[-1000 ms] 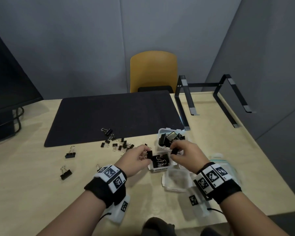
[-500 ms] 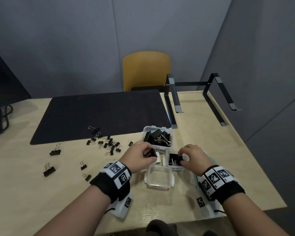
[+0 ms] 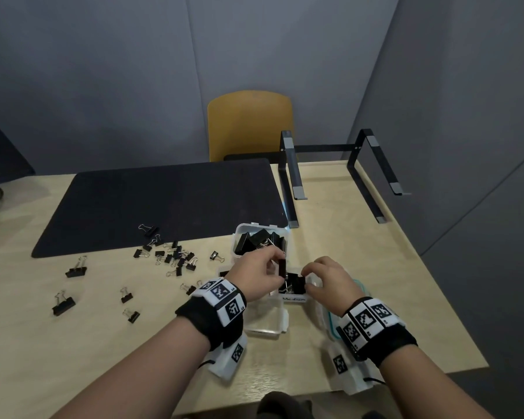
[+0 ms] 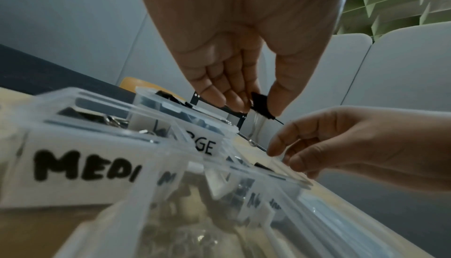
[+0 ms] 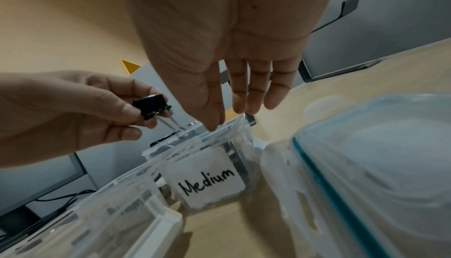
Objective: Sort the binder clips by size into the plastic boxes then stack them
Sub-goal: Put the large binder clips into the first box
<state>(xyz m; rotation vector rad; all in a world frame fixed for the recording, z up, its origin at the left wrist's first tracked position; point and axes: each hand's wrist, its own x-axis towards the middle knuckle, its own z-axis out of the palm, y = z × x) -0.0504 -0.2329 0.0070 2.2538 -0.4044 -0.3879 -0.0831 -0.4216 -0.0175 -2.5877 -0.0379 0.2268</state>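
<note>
While loose clips litter the table, boxes crowd both hands.

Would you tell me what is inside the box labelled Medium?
The Medium box holds black binder clips; the right hand and left hand hide part of it, so the number is unclear.

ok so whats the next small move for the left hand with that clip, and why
Probably lower it and let go over the Medium box. The left hand pinches a black binder clip just above that box's rim, with similar clips already inside. The right hand rests at the box's edge and holds nothing, so it seems to steady the box.
</note>
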